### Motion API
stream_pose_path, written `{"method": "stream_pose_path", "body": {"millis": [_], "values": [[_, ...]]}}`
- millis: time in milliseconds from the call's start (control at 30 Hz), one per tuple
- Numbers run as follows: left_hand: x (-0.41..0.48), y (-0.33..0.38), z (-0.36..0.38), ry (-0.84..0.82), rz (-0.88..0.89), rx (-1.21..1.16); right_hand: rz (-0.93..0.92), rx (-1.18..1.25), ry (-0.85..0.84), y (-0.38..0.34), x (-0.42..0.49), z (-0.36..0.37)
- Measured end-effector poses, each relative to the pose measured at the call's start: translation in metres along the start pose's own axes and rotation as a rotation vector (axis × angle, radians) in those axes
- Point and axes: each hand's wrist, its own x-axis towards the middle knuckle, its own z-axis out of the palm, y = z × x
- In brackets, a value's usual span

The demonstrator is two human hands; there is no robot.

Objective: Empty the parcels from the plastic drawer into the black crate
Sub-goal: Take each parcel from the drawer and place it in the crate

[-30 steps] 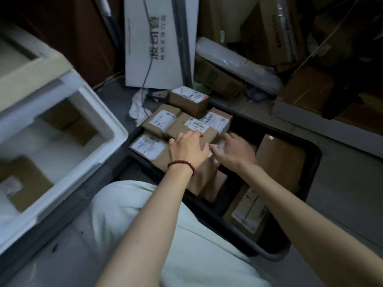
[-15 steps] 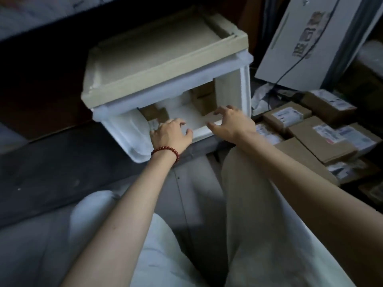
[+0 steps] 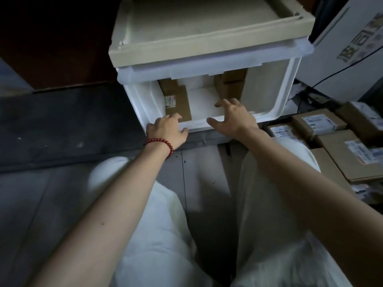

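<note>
Head view, nearer now: left hand (image 3: 166, 129) round rim of drawer (image 3: 198, 123), right hand (image 3: 235, 119) splayed.

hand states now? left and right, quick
Left hand: fingers curled over the front rim of the plastic drawer, holding it.
Right hand: open, fingers spread over the rim, holding nothing.

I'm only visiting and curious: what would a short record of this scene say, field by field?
drawer: white plastic drawer, open
inside: labelled parcel at left, second parcel at back right
left: left hand grips the drawer's front rim, red bead bracelet on wrist
right: right hand open, fingers spread above the front rim, holding nothing
beside: piled parcels to the right of the drawer
</note>
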Motion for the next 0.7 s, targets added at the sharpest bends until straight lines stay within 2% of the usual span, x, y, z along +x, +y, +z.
{"method": "stream_pose_path", "body": {"millis": [100,200,300,433,567,700], "values": [[0.008,0.003,-0.01,0.011,-0.026,0.059,0.001,-0.024,0.013,-0.01,0.01,-0.009],[0.015,0.005,-0.027,0.008,-0.073,0.016,0.019,-0.021,-0.058,-0.018,0.012,-0.007],[0.024,0.003,-0.045,-0.096,-0.069,-0.069,0.006,-0.088,-0.118,-0.017,0.011,0.0],[0.035,0.003,-0.066,-0.186,-0.06,-0.135,0.059,-0.012,-0.104,-0.014,0.017,0.008],[0.04,0.004,-0.053,-0.179,-0.03,-0.079,0.053,0.014,-0.107,-0.019,0.027,0.024],[0.051,-0.003,-0.028,-0.219,-0.016,-0.002,0.011,-0.083,-0.107,-0.014,0.042,0.036]]}}
